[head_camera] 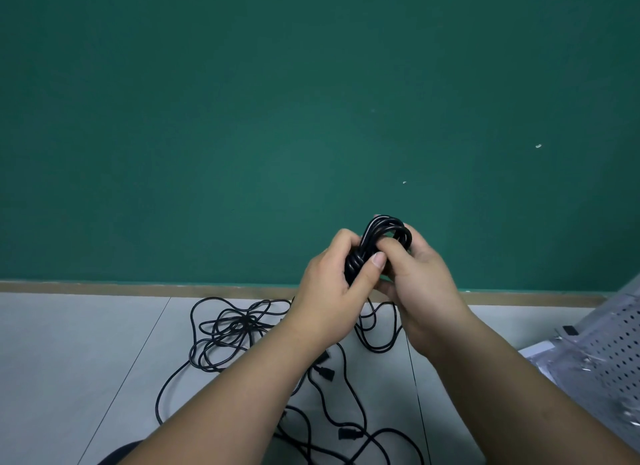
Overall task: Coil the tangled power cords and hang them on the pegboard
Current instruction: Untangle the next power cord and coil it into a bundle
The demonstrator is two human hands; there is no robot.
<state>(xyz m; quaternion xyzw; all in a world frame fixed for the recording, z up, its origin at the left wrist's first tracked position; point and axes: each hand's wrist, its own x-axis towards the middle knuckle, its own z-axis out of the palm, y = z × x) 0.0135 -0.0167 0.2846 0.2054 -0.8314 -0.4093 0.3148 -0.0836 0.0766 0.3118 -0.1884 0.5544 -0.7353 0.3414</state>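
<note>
Coiled black power cord (391, 227) is held up between your hands, before the green wall (242, 118). Your left hand (329, 291) grips its wrapped middle, thumb across. Your right hand (420, 284) curls round the loop end. Tangled cords (228, 329) lie on the floor (69, 360) below your forearms. Perforated pegboard (609, 353) sits at right, under clear plastic.
</note>
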